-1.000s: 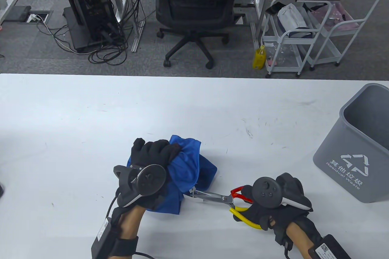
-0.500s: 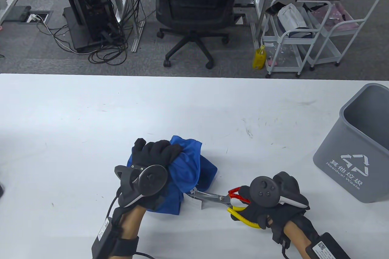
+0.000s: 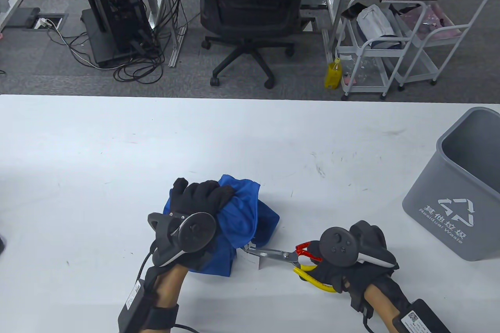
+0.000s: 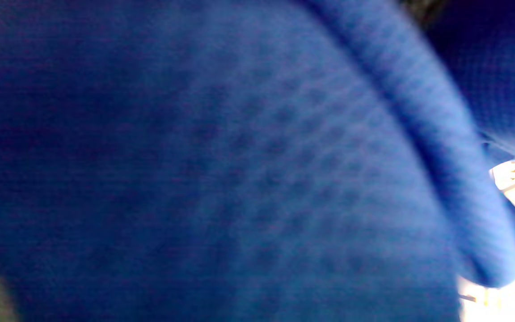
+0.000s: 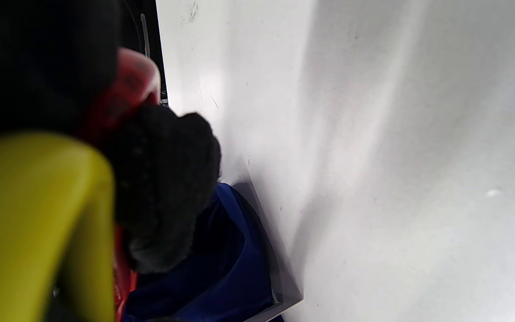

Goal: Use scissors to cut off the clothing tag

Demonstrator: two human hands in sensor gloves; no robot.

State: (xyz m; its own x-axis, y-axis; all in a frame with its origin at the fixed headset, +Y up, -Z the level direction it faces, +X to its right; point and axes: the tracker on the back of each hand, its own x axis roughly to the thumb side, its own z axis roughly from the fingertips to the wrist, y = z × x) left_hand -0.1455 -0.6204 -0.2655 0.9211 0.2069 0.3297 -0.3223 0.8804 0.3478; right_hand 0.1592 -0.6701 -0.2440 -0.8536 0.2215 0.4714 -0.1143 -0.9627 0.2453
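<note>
A bunched blue garment [image 3: 250, 216] lies on the white table [image 3: 117, 153]. My left hand [image 3: 203, 196] grips its top and holds it down. A small white tag [image 3: 252, 259] hangs at the garment's lower right edge. My right hand [image 3: 332, 266] grips the red and yellow handles of the scissors [image 3: 279, 255], whose blades look closed with their tips at the tag's string. The left wrist view is filled with blue fabric [image 4: 221, 161]. The right wrist view shows the yellow handle [image 5: 34, 223], a gloved finger [image 5: 168, 179] and blue cloth [image 5: 221, 273].
A grey waste bin [image 3: 461, 188] stands at the table's right edge. An office chair [image 3: 250, 9], a white trolley [image 3: 383, 44] and a computer tower [image 3: 117, 9] stand on the floor beyond the far edge.
My right hand has shifted slightly left and squeezed the handles together, so the scissor blades have closed at the tag's string. My left hand and the garment have stayed put.
</note>
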